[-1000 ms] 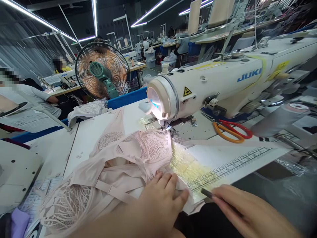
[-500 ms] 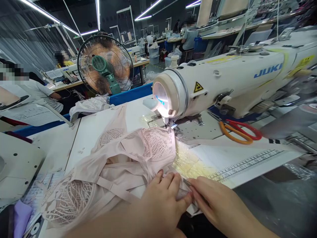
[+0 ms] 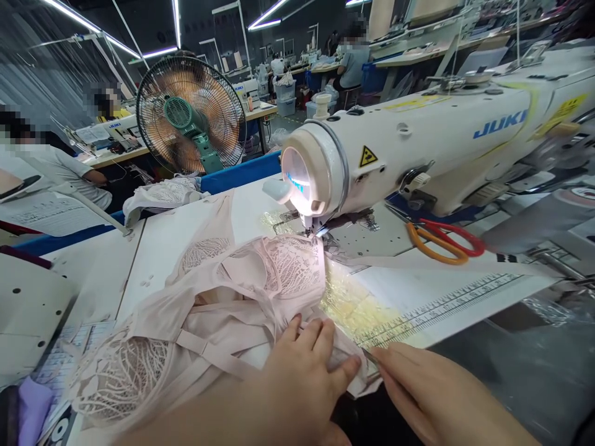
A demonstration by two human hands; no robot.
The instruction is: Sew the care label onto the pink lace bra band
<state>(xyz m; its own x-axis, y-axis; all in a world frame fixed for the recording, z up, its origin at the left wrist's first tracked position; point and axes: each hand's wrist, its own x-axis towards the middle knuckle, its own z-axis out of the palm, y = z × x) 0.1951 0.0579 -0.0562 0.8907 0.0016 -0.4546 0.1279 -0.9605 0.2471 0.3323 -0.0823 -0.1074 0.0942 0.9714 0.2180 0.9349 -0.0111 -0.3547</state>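
Observation:
A pale pink lace bra (image 3: 297,266) lies spread in front of me, one cup's edge under the needle area of a white JUKI sewing machine (image 3: 413,148). My left hand (image 3: 309,365) rests on the bra's near fabric, fingers apart and pressing down, the thumb out to the right. Just right of it, my right hand (image 3: 418,378) is closed around a slim metal tool (image 3: 368,355). Only its short tip shows, so its kind is unclear. The tip is close to the fabric's edge near my left thumb.
Scissors (image 3: 439,244) with orange and red handles lie right of the needle. A printed ruler (image 3: 446,303) runs along the table edge. More lace pieces (image 3: 162,195) sit at the back left, before a large fan (image 3: 190,118). Other people work at machines beyond.
My right hand with the metal tool has moved slightly right, away from my left hand, and more of the fabric edge shows between them. The bra and left hand stay nearly in place.

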